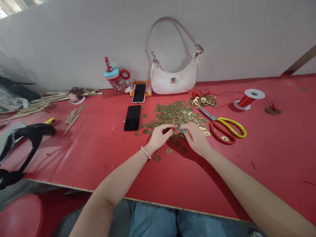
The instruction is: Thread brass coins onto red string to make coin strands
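Observation:
Over the pile of brass coins [174, 110] on the red table, my left hand [158, 136] and my right hand [196, 138] meet almost fingertip to fingertip. Both are closed in a pinch on a thin red cord [176, 129] that runs between them. Whether a coin hangs on the cord cannot be made out. Several loose coins lie under and in front of my hands. Right of the pile rest scissors [215, 121] with one red and one yellow handle, blades apart. Behind them sits a bunch of coins tied with red cord [203, 99].
A spool of red cord [247, 100] stands at the right, near a small tied coin bundle [273, 109]. Two phones [132, 118], a white handbag [175, 77] and a lidded cup [117, 80] stand behind. Farther left are straw-like strips [37, 104] and a black strap-like object [30, 134].

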